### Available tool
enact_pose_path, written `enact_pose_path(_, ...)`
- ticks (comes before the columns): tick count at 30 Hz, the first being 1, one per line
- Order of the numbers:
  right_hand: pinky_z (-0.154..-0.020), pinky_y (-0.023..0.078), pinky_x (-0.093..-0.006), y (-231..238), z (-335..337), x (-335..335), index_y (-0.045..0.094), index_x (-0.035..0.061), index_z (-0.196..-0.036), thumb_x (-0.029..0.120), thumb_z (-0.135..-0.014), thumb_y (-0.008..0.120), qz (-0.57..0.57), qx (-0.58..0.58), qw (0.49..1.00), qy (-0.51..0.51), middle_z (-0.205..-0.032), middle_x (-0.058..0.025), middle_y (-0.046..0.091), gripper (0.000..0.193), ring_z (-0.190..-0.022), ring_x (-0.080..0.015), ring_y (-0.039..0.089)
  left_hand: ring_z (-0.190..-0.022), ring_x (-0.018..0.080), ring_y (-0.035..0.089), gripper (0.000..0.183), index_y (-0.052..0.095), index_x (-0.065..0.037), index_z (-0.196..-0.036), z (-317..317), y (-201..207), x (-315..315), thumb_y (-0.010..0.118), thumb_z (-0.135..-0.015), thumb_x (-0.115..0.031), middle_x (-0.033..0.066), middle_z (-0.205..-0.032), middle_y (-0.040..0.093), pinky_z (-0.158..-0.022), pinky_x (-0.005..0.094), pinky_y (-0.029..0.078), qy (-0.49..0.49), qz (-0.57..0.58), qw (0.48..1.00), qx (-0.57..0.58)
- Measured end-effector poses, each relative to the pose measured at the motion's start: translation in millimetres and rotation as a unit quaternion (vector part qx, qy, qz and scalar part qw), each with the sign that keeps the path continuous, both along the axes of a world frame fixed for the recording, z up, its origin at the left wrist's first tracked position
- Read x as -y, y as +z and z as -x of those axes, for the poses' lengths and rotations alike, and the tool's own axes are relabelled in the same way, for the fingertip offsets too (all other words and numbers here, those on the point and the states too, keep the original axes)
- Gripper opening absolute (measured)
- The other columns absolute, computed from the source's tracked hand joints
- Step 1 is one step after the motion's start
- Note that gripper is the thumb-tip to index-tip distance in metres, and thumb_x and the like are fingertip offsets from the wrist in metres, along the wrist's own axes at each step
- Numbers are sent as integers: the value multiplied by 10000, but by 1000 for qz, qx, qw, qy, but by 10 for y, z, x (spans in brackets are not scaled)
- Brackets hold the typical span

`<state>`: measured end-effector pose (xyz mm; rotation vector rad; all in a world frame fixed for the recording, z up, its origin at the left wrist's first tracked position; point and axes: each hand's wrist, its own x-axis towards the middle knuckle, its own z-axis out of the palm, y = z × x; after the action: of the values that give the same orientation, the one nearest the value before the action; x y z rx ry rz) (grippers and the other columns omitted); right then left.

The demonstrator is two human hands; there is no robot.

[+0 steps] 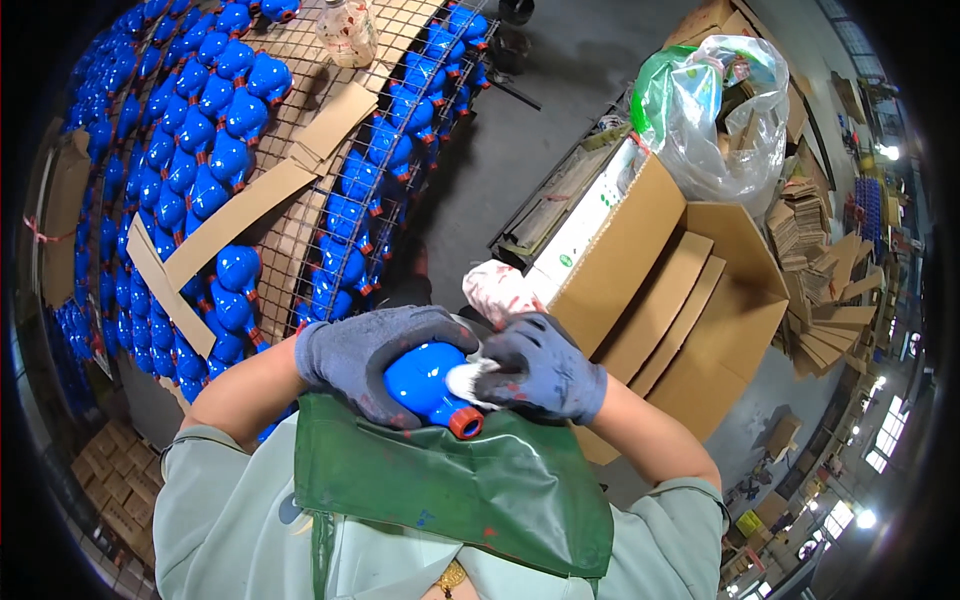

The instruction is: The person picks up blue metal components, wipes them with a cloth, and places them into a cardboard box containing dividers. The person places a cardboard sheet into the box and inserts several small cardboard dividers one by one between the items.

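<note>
**Wiping a blue bottle over the apron**

Left gloved hand (365,360) has fingers wrapped tight around the glossy blue plastic bottle with red threaded neck (430,382), held against the green apron (450,490). Right gloved hand (540,368) pinches a white cloth wad (465,380) on the bottle's shoulder (mid-wipe, likely). Next probably calls for rotating it. Rack of matching bottles (215,150) at left.

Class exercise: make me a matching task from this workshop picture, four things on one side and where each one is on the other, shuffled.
Things:
1. blue bottle with red cap
2. white wiping pad
3. clear plastic bag
4. strips of cardboard

Places:
A. lying across the wire rack of blue bottles
B. gripped in the left hand
C. beyond the open cardboard box
D. pressed by the right hand

Pairs: 1-B, 2-D, 3-C, 4-A
</note>
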<state>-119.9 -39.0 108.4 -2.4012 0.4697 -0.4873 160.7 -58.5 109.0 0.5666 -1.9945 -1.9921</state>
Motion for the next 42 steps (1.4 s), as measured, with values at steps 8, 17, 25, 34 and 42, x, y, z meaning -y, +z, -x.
enact_pose_path(8,-890,481,-411,93,-92,-65,683,332,-1198,201,-800,618,7,-11,1000,-1,-1030,-27,592,424,-990,-265,595,-1188,357,566,983,495,-20,-1375,-82,-35,-117,890,-579,-440,197,-1303,558,-1034,441,442,9,29,999,-12)
enact_pose_path(17,-878,480,-421,81,-191,-84,655,298,-1246,204,-799,600,-10,16,1000,-1,-1123,-49,584,460,-983,-266,577,-1203,352,568,971,490,-36,-1383,-127,-174,-224,881,-608,-471,190,-1333,558,-1028,440,449,31,26,997,-59)
enact_pose_path(25,-822,487,-404,94,-215,-214,683,308,-1193,201,-798,609,1,-5,1000,-24,-1071,-20,612,416,-933,-243,600,-1233,328,559,1009,502,-40,-1393,-170,-143,-315,887,-547,-432,169,-1347,555,-1078,444,414,25,-25,999,-29)
enact_pose_path(34,-870,504,-368,-97,-55,-193,612,-27,-1188,7,-814,593,-179,122,901,-377,-1071,-139,608,377,-962,-268,604,-1242,277,547,938,462,-47,-1408,-487,-66,-328,898,-637,-357,152,-1340,539,-1071,408,441,225,-132,965,33)
enact_pose_path(42,-889,506,-312,-408,-219,-266,434,-33,-1442,11,-906,607,-507,255,703,-429,-1165,-113,631,564,-1003,-171,614,-1095,335,588,844,511,-110,-1341,-1443,-1306,20,805,-656,-506,130,-1227,575,-908,468,459,339,328,702,533)
